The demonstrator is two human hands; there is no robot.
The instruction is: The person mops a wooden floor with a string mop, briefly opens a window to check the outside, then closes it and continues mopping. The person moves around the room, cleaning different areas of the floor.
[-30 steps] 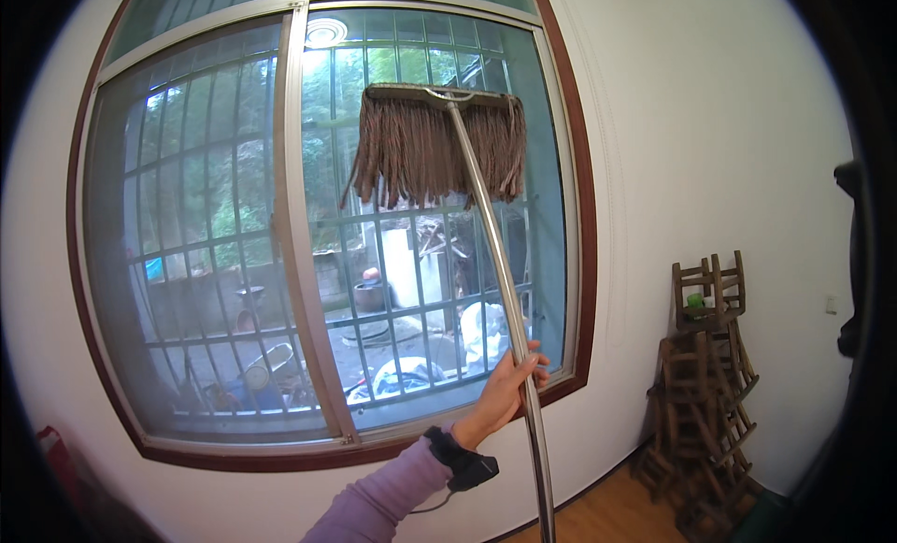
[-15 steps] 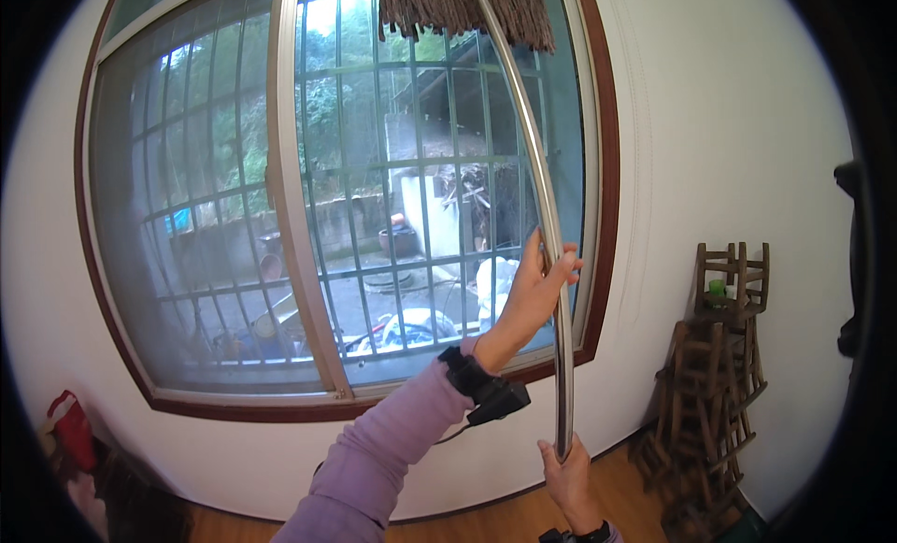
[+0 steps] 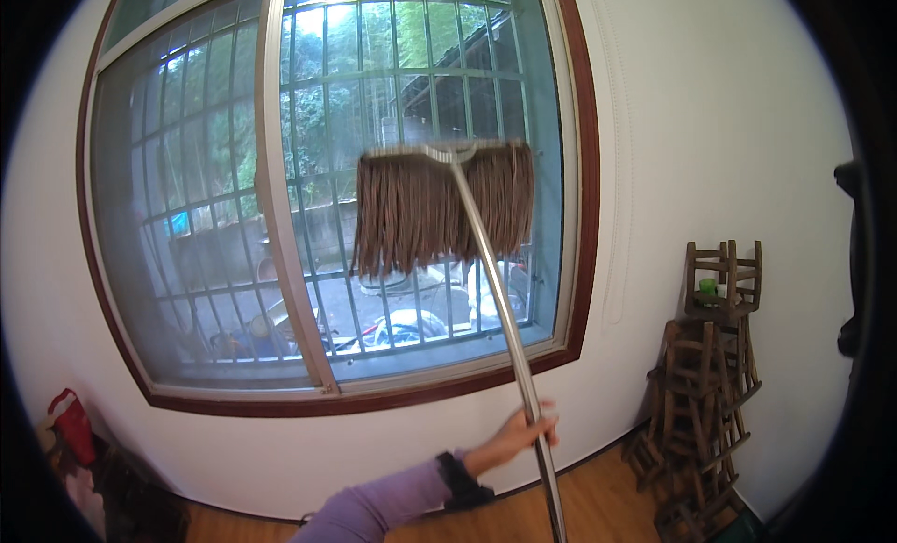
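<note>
A mop with brown strands (image 3: 444,211) is raised in front of the window, its strands hanging from a flat bar. Its long shiny metal pole (image 3: 509,328) slants down and right from the bar, leaving the picture at the lower edge. My left hand (image 3: 505,440), in a purple sleeve with a black strap at the wrist, is closed around the pole below the window frame. The lower end of the pole is out of view, and so is my right hand.
The sliding window (image 3: 201,197) has a red-brown frame and bars behind the glass. Dark wooden stools (image 3: 696,384) are stacked against the wall at right, with a green item (image 3: 707,288) on one. A red bag (image 3: 71,426) sits at the lower left.
The mop has come down, so its whole head now shows before the glass. My left hand has moved lower with the pole. My right hand has dropped out of view.
</note>
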